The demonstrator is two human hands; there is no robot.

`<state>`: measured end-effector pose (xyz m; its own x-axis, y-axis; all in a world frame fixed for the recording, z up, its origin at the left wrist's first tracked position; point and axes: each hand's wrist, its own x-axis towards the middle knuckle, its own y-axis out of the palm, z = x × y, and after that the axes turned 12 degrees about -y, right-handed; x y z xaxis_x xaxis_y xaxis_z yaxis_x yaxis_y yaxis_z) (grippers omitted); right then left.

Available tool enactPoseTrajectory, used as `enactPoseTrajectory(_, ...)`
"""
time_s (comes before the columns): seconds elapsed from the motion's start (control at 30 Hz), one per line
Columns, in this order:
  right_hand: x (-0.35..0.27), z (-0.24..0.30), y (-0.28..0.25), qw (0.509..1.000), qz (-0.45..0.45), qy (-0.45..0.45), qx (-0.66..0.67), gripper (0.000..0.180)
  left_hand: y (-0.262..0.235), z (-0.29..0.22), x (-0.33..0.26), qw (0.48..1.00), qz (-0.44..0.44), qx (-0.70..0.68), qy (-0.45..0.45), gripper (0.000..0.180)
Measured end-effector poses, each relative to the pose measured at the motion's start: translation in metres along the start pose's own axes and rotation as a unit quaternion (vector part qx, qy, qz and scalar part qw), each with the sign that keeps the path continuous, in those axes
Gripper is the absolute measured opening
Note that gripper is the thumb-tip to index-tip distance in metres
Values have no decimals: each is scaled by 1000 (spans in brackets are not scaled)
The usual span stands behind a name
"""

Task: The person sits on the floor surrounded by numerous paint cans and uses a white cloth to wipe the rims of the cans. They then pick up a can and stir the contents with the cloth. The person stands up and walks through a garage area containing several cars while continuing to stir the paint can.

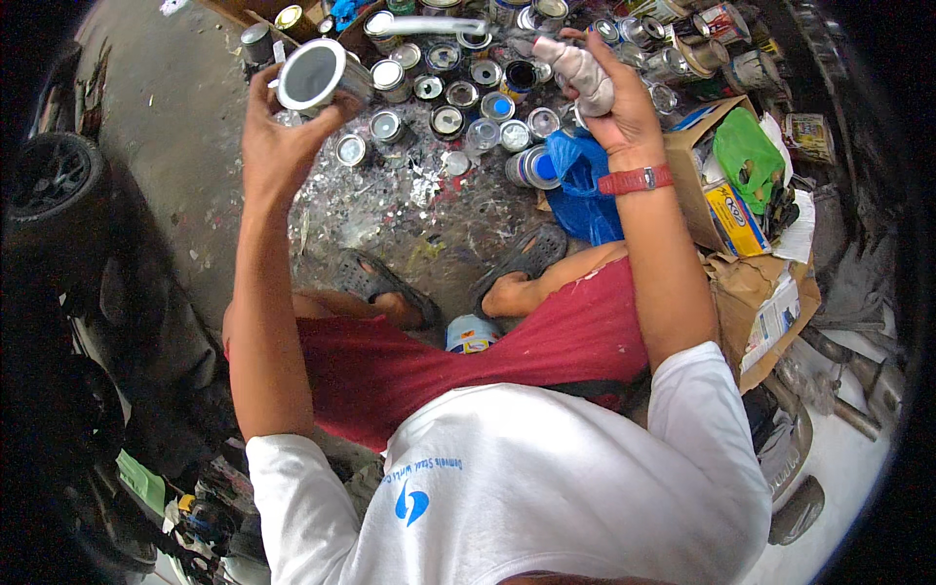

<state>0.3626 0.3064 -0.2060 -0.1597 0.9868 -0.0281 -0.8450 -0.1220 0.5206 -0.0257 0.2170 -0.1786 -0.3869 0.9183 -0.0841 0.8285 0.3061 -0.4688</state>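
Note:
My left hand (pixel 286 132) is closed round a round container (pixel 312 76) with a broad white rim and grey inside. The container is raised above the floor and tipped so that its mouth shows. In my right hand (pixel 629 107) is a crumpled, dirty-white cloth (pixel 582 76), bunched between fingers and palm. A long whitish shape (pixel 434 25) lies between the hands near the top; it is blurred and I cannot tell its kind. Below and between both hands, several opened paint cans (pixel 448 122) crowd the paint-spattered floor, some with white, blue or dark contents.
A blue plastic bag (pixel 585 195) lies below my right wrist. Beside it stands a cardboard box (pixel 697 161) with a green bag (pixel 751 151) on top. A wheel (pixel 54 175) is at the far left. A pale can (pixel 471 333) stands between my legs.

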Motion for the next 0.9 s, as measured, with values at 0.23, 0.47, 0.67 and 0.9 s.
enactPoseTrajectory(0.23, 44, -56, -38, 988, -135, -33, 67, 35, -6, 2, 20, 999, -32, 4, 11, 84)
enactPoseTrajectory(0.47, 80, -177, -65, 953, -298, -25, 41, 28, -8, -12, 16, 996, -38, 70, 25, 81)
enactPoseTrajectory(0.67, 128, -204, -53, 952, -307, -10, 3, 24, -20, -1, 17, 995, -63, 75, 24, 82)
enactPoseTrajectory(0.9, 184, -226, -84, 952, -287, 85, -71, 23, -29, 7, 19, 994, -65, 78, -24, 78)
